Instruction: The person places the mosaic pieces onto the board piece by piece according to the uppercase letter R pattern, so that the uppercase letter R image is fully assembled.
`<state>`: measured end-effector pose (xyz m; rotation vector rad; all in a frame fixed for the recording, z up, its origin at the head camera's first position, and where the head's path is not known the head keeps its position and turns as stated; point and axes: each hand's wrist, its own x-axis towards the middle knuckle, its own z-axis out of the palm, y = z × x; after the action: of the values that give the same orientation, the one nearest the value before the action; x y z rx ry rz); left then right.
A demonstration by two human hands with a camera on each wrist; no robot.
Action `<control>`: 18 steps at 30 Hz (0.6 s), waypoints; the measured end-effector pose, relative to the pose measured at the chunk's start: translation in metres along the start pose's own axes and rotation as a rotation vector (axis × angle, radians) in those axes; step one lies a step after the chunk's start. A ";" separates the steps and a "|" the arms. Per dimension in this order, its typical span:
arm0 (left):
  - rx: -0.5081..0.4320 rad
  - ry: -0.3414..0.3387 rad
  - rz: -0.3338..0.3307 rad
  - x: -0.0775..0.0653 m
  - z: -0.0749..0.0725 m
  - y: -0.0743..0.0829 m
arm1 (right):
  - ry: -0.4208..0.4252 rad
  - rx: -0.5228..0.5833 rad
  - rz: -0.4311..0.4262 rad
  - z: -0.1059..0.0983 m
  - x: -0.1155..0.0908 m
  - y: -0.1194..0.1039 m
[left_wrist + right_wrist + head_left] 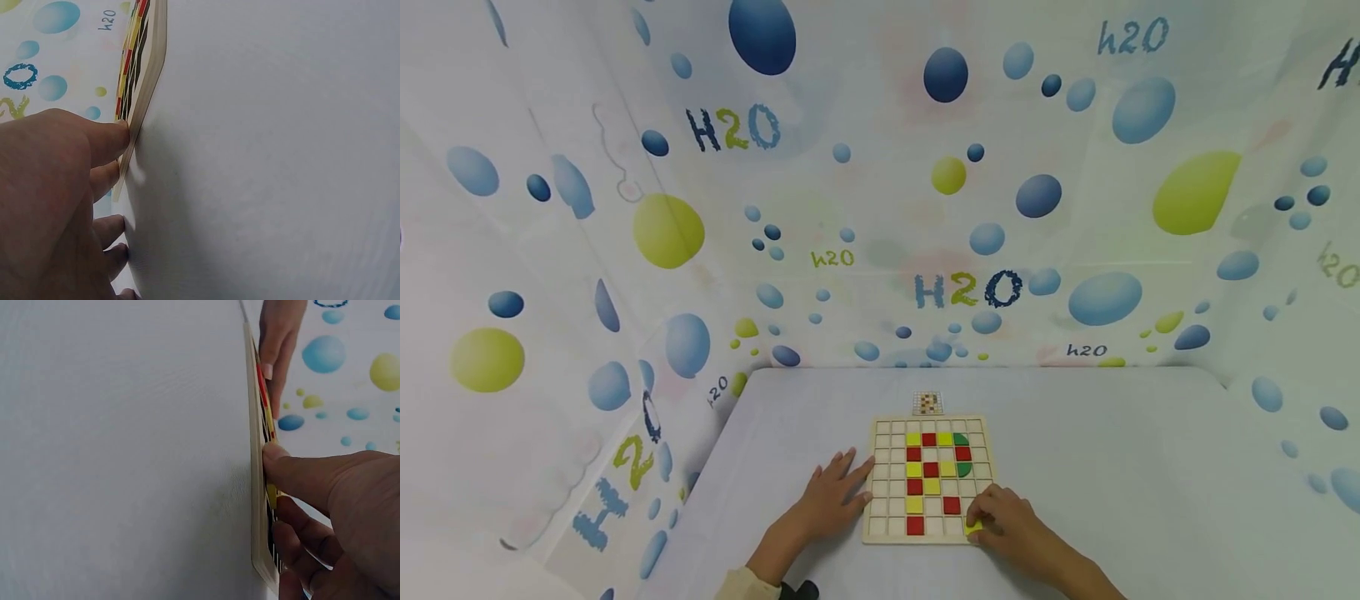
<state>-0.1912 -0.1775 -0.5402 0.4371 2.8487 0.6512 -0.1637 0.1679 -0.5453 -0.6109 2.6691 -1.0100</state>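
A wooden grid board (882, 428) lies flat, with red, yellow and green tiles set in its squares. Between the right hand's (1011, 525) thumb and fingers is a yellow tile (973, 527), pinched at the board's near right corner. In the right wrist view the same yellow tile (272, 495) is partly covered by the thumb and fingers. At the board's left edge rests the left hand (829, 500), fingers spread, thumb and forefinger touching the rim. The left wrist view shows that thumb against the board's side (140, 103). A red tile (952, 505) sits diagonally beyond the pinched one.
Just behind the board lies a small card (927, 403) with a coloured grid pattern. A white cloth covers the table (1097, 467). Printed curtains (880, 208) with blue and green dots hang behind and at the sides. A dark object (805, 590) shows near the left wrist.
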 end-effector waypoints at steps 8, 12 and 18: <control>0.003 -0.006 0.005 0.000 0.000 0.001 | -0.009 -0.048 -0.002 -0.006 -0.004 -0.002; -0.005 -0.001 -0.001 -0.001 -0.003 0.003 | 0.002 -0.033 -0.026 -0.004 -0.003 0.000; 0.000 0.014 0.011 -0.001 -0.003 0.002 | -0.003 -0.041 -0.009 -0.002 -0.001 -0.001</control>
<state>-0.1901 -0.1769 -0.5363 0.4508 2.8611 0.6590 -0.1638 0.1692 -0.5433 -0.6330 2.6931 -0.9574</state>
